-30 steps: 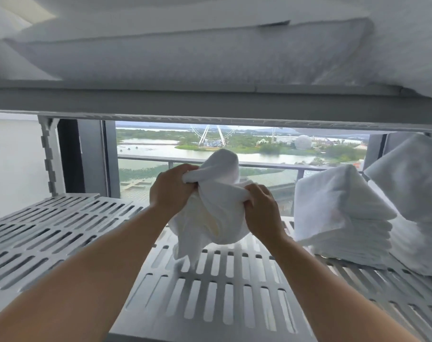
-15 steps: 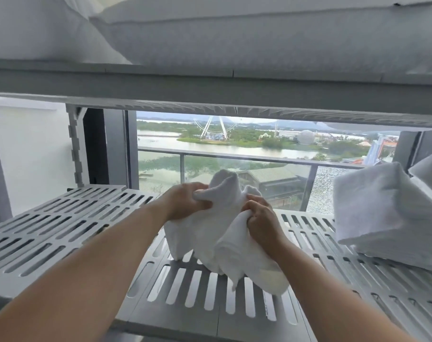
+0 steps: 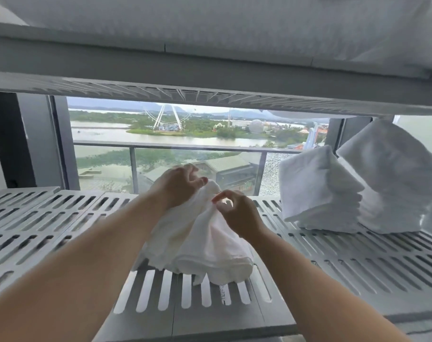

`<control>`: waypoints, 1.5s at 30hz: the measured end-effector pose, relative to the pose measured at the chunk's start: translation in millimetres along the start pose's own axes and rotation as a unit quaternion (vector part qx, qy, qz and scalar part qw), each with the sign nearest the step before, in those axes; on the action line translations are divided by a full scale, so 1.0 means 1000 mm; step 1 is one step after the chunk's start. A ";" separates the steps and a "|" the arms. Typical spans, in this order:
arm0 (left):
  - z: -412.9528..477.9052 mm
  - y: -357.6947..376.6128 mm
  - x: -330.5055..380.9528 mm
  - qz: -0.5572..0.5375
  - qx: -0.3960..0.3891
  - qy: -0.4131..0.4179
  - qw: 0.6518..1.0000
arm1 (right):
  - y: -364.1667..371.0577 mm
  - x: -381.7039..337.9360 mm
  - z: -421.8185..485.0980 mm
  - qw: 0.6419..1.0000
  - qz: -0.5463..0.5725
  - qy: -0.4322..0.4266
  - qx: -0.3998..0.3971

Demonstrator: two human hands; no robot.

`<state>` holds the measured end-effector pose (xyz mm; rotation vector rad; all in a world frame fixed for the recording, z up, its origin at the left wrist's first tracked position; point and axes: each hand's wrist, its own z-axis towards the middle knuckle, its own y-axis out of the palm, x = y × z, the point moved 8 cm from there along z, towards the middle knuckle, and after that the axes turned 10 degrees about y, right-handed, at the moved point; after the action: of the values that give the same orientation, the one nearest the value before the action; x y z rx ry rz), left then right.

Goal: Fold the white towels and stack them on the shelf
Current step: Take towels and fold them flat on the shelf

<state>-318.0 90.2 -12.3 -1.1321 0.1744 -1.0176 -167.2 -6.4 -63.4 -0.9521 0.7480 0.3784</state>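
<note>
Head view: my left hand (image 3: pixel 177 185) and right hand (image 3: pixel 237 213) both pinch a crumpled white towel (image 3: pixel 205 245) resting on the grey slatted shelf (image 3: pixel 61 218). Folded towel stacks (image 3: pixel 318 191) sit right; window (image 3: pixel 175 144) behind shows a river.

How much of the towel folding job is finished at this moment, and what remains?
Done: two stacks of folded towels stand at the right of the slatted shelf. In hand: the left hand and right hand grip one crumpled white towel, its lower part resting on the shelf. Left: fold it and add it to a stack.
</note>
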 end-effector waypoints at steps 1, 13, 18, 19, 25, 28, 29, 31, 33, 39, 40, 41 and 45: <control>0.002 0.006 0.005 0.012 -0.016 -0.001 1.000 | -0.001 0.006 0.001 1.000 -0.009 0.004 -0.011; 0.048 0.044 0.092 0.165 0.012 0.027 0.986 | -0.101 0.066 0.029 0.994 -0.084 -0.022 0.065; 0.074 0.098 0.134 0.130 -0.021 0.024 0.991 | -0.166 0.092 0.039 0.957 -0.191 -0.062 0.209; 0.079 0.111 0.141 0.121 -0.029 0.019 0.992 | -0.177 0.100 0.042 0.950 -0.208 -0.058 0.227; 0.111 0.179 0.170 0.011 -0.041 -0.025 0.999 | -0.230 0.150 0.071 0.927 -0.272 0.024 0.257; 0.128 0.212 0.173 -0.071 -0.052 -0.065 0.994 | -0.242 0.178 0.090 0.938 -0.244 0.117 0.218; 0.134 0.220 0.173 -0.092 -0.047 -0.077 0.992 | -0.243 0.185 0.095 0.939 -0.246 0.131 0.202; 0.145 0.232 0.171 -0.129 -0.036 -0.101 0.986 | -0.244 0.192 0.103 0.944 -0.241 0.144 0.173; 0.158 0.241 0.169 -0.175 -0.030 -0.121 0.977 | -0.246 0.197 0.109 0.949 -0.220 0.156 0.161; 0.195 0.248 0.159 -0.288 0.022 -0.162 0.944 | -0.253 0.202 0.129 0.954 -0.182 0.175 0.159; 0.200 0.247 0.156 -0.285 0.034 -0.161 0.944 | -0.253 0.204 0.133 0.957 -0.168 0.180 0.154; 0.203 0.245 0.155 -0.283 0.046 -0.158 0.945 | -0.252 0.206 0.136 0.960 -0.151 0.188 0.145; 0.213 0.235 0.154 -0.290 0.090 -0.138 0.943 | -0.247 0.206 0.145 0.965 -0.113 0.200 0.125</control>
<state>30.4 129.2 -48.7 -1.1686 -0.4991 -1.3423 181.8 -24.0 -13.4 -0.8704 1.0144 -0.1138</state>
